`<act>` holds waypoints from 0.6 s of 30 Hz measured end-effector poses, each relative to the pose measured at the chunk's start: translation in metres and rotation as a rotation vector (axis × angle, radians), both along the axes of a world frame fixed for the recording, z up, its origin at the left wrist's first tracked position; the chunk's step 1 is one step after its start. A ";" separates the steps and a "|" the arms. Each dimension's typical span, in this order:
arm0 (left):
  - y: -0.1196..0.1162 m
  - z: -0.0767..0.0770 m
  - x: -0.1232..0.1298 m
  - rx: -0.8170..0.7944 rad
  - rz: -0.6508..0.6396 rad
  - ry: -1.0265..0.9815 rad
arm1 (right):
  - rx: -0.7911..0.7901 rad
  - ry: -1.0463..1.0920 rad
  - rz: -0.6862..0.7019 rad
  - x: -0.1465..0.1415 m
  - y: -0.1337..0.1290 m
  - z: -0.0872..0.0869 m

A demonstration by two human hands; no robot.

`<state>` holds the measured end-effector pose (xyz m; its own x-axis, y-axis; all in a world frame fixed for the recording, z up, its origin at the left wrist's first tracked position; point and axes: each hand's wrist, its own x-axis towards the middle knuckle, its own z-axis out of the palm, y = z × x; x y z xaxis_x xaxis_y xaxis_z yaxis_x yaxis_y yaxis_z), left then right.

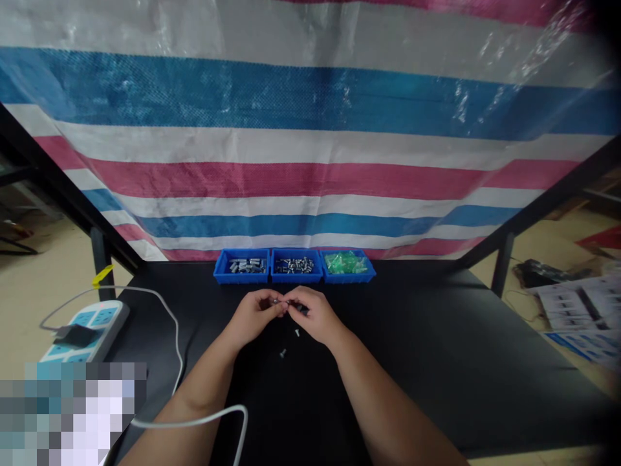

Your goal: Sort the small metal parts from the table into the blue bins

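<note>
Over the middle of the black table (412, 362), my left hand (255, 316) and my right hand (313, 314) meet at the fingertips. Each pinches a small shiny metal part; the fingers cover most of it, so its kind cannot be made out. Two loose screws lie on the table just below the hands: a small one (297, 332) and a darker one (283, 353). Beyond my fingers stand three blue bins in a row. The left bin (241, 279) holds metal cylinders, the middle bin (297, 279) small screws, and the right bin (347, 279) green plastic pieces in clear wrapping.
A white power strip (114, 323) with a plug in it sits at the left edge. Its white cable (175, 336) loops across the table near my left forearm. A striped plastic sheet (310, 142) hangs behind the bins, between black frame bars (502, 265).
</note>
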<state>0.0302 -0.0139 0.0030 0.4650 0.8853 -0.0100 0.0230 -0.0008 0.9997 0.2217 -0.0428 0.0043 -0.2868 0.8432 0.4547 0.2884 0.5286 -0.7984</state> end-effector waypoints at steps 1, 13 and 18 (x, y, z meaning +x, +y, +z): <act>0.000 0.000 0.000 -0.043 0.003 -0.010 | 0.019 -0.025 -0.001 0.001 0.000 0.001; 0.019 -0.006 -0.021 -0.237 0.474 -0.231 | -0.153 0.065 -0.307 0.014 0.014 -0.016; 0.024 0.007 -0.021 -0.144 0.720 -0.595 | -0.061 0.303 -0.422 0.018 0.018 -0.016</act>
